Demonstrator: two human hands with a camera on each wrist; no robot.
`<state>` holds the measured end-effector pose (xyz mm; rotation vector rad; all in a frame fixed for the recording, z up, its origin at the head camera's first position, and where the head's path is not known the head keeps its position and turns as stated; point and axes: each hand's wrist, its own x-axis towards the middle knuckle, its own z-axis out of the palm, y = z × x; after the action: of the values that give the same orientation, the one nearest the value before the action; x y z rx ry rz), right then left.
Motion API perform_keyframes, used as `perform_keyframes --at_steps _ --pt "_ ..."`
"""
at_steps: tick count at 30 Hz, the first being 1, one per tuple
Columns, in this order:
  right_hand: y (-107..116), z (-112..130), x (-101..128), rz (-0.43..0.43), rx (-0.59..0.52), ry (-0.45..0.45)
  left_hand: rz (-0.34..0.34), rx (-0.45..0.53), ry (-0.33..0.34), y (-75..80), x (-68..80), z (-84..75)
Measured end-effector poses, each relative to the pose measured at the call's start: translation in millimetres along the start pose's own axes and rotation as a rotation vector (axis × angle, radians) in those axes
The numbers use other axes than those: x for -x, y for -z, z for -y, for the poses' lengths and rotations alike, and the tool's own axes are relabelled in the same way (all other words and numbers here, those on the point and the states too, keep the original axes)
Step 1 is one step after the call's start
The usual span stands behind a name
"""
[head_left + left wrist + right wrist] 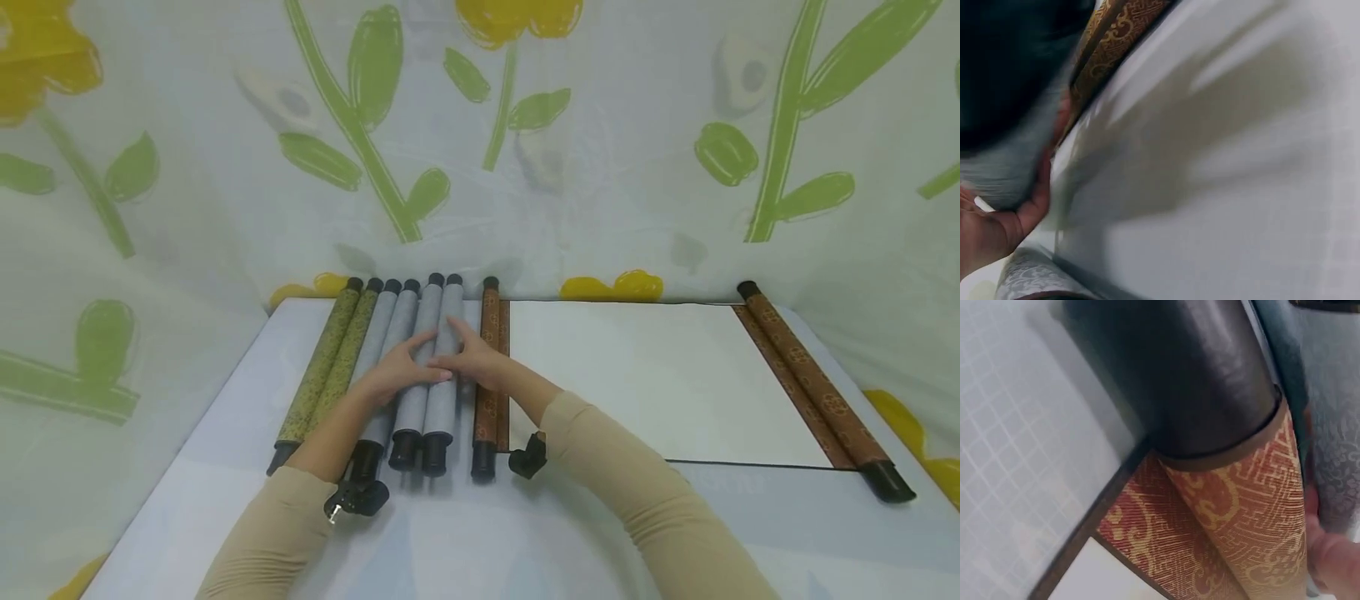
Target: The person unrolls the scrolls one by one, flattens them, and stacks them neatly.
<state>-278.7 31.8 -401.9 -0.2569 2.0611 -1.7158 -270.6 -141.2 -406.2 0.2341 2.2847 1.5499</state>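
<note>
Scrolls lie in a row: green rolls (pixel 324 367), then grey rolls (pixel 431 358) under both hands, left hand (pixel 393 375) and right hand (pixel 474 360) resting flat-fingered, steadying them beside the unrolled brown scroll (pixel 660 379).

Both hands, left hand (pixel 396 372) & right hand (pixel 472 360), rest on the grey rolled scrolls (pixel 431 367) on the worktop (pixel 225 475); an unrolled brown scroll (pixel 660 379) lies just beside, w/ green scrolls (pixel 322 367) at left.
</note>
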Motion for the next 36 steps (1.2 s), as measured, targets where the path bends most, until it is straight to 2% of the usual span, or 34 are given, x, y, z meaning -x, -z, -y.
perform_keyframes --at_steps 7,14,19,24,26,31,36 --pt "1 5 4 -0.036 0.023 0.043 -0.037 0.057 0.003 -7.7 4.2 -10.9" --pt "12 12 16 -0.074 0.035 0.111 0.001 0.137 -0.121 -24.2 13.3 -28.5" --pt "18 14 24 -0.079 0.006 0.141 -0.039 0.155 -0.13 -35.2 15.0 -34.4" --pt "20 15 33 -0.099 -0.03 0.129 -0.088 0.14 -0.117 -44.1 17.5 -38.5" --pt "20 14 38 -0.12 -0.065 0.118 -0.091 0.152 -0.136 -47.1 18.8 -39.8" --pt "22 13 49 -0.152 -0.122 0.09 -0.061 0.227 -0.176 -53.3 22.1 -41.1" --pt "29 14 59 -0.131 -0.155 0.078 -0.022 0.294 -0.197 -57.5 26.5 -44.0"
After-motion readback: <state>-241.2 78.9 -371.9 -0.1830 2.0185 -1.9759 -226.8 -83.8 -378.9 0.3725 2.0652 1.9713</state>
